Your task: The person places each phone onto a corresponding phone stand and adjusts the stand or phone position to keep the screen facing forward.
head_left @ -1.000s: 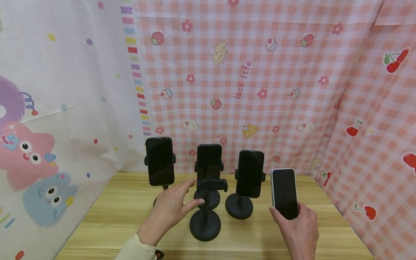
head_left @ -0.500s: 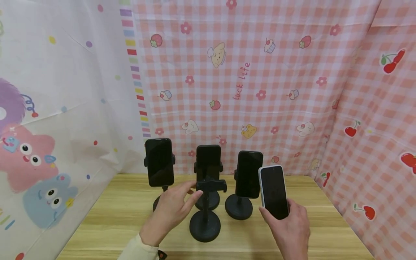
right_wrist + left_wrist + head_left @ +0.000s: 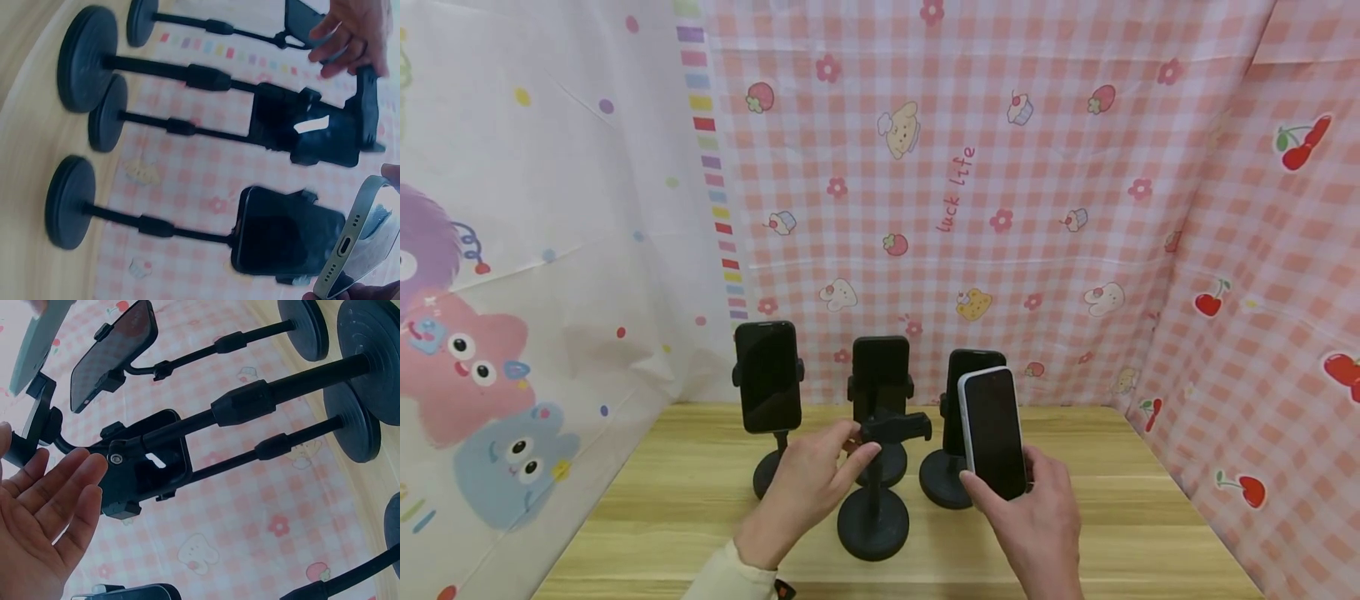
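Observation:
My left hand [image 3: 808, 479] pinches the left end of the clamp [image 3: 897, 428] on the nearest black phone stand [image 3: 873, 525], between thumb and index finger. In the left wrist view its other fingers [image 3: 56, 494] are loosely bent. That clamp has no phone in it. My right hand [image 3: 1037, 525] grips a pale-edged smartphone [image 3: 992, 433] by its lower part, tilted, with the dark screen towards me. The phone is just right of the clamp and partly covers the right-hand stand's phone. In the right wrist view its bottom edge with the charging port [image 3: 344, 245] shows.
Behind stand several like stands: a left one with a phone [image 3: 769, 377], a middle one with a phone [image 3: 882, 367], and a right one whose base [image 3: 942, 482] shows. The wooden table [image 3: 647, 508] is walled by a checked cloth [image 3: 1045, 150] and a white cloth [image 3: 602, 292].
My right hand has carried the smartphone leftwards, towards the nearest stand. My left hand has closed on the clamp's left end, and the clamp has turned slightly.

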